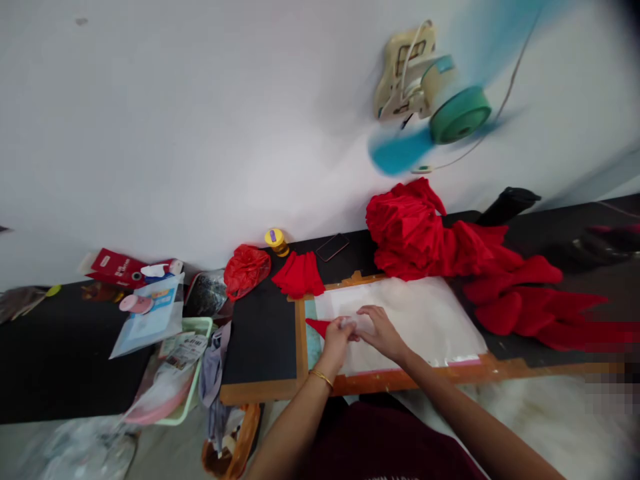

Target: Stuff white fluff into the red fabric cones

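Fingers (345,329) of the left hand (336,341) pinch a small red cloth piece (317,325), its point jutting left, while the right hand (384,335) curls around a pale wad (365,324) just beside it, apparently steadying one against the other. Beneath them, a white sheet (425,320) covers part of the surface (265,340), perhaps as protection. A red fabric heap (405,233) sits far and right, a smaller red stack (300,275) far and left, both seemingly kept within reach.
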`<state>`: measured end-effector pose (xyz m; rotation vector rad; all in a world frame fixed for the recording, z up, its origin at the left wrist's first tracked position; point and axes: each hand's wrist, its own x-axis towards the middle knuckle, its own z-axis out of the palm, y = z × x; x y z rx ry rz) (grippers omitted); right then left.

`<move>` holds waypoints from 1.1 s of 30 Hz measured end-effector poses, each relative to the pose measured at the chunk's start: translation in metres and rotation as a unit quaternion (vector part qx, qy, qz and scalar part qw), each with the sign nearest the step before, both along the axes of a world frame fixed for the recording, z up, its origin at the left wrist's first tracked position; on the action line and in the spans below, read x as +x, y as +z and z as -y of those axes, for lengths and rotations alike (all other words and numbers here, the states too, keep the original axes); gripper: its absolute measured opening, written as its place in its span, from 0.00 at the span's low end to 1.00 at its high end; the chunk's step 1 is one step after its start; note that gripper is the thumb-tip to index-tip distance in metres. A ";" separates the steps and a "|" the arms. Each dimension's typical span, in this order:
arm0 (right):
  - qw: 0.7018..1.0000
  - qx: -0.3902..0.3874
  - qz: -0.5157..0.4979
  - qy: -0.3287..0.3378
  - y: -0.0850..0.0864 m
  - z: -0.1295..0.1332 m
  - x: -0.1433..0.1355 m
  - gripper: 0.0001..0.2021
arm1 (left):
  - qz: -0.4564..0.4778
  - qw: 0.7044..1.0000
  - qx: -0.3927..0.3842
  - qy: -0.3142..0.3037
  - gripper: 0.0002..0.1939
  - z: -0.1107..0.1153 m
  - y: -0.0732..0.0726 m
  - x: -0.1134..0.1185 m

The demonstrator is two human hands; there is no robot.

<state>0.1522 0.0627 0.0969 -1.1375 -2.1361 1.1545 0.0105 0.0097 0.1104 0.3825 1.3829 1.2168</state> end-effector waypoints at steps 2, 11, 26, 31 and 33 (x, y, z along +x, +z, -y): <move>0.998 -0.008 -0.039 0.041 0.001 -0.003 0.007 0.24 | 0.018 1.000 -0.003 0.017 0.18 -0.001 0.000 0.002; 0.987 -0.017 0.099 0.125 -0.008 -0.028 0.014 0.07 | -0.004 0.994 -0.051 0.100 0.15 0.007 -0.002 -0.012; 0.968 -0.027 -0.045 0.246 0.004 0.020 0.003 0.12 | -0.018 0.994 -0.109 0.018 0.28 0.038 -0.012 0.017; 0.991 -0.105 -0.012 0.084 -0.023 0.032 0.034 0.10 | -0.252 0.961 -0.079 -0.076 0.34 0.050 -0.019 0.013; 0.984 -0.179 0.011 -0.022 -0.029 0.028 0.045 0.11 | -0.390 0.916 -0.063 -0.068 0.32 0.049 -0.026 0.005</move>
